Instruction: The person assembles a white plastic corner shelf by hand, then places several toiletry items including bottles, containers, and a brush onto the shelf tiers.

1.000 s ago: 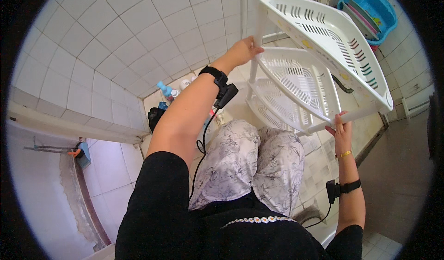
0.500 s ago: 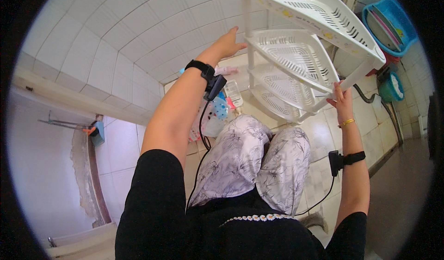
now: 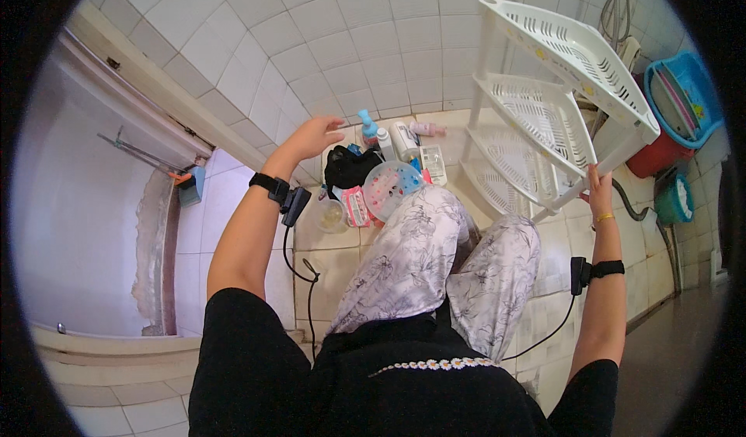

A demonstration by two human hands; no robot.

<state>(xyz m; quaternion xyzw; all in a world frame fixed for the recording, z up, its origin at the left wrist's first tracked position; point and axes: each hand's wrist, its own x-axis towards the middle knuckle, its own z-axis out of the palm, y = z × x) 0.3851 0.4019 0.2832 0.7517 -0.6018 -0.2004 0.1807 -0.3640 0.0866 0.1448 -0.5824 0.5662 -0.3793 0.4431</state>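
Note:
A white plastic corner shelf rack (image 3: 536,118) with several slotted tiers stands at the right, against the tiled wall. My right hand (image 3: 598,191) grips its front corner by the post, fingers curled over the second tier's edge. My left hand (image 3: 311,138) hangs in the air over the floor, empty, with its fingers stretched out. Nearest to it are a black cloth or bag (image 3: 346,168) and a blue pump bottle (image 3: 367,126). Beside these are white bottles (image 3: 404,139), a pink bottle (image 3: 428,129), a pink-and-white packet (image 3: 356,207) and a round spotted lid or bowl (image 3: 391,184).
My knees (image 3: 404,258) are close to the floor items and hide part of them. Blue basins (image 3: 706,132) sit on a red bucket (image 3: 657,156) at the right, above a teal bucket (image 3: 674,199). A dark hose (image 3: 631,208) runs along the floor. A doorway with a dustpan (image 3: 191,186) is at left.
My left hand has moved away from the rack, leftward and nearer, to the floor items. The view has shifted, uncovering more bottles. My right hand stays at the rack's front corner.

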